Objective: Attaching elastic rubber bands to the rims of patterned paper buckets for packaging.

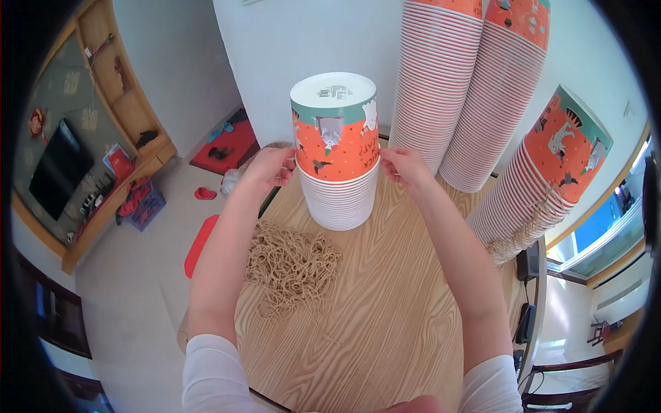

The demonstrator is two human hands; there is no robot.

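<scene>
Inverted atop the nested stack (339, 204) at twelve o'clock, the orange bucket (336, 148) appears light, stiff but crushable; left hand (270, 168) and right hand (407, 167) pinch its rim, the soundest hold, at nine and three.

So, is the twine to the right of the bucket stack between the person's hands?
No: the twine lies on the table in front of that bucket stack, mostly to its left.

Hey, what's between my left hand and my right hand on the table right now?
In the head view, a short stack of upturned tubs stands between your left hand and right hand, its top tub orange with a green band.
</scene>
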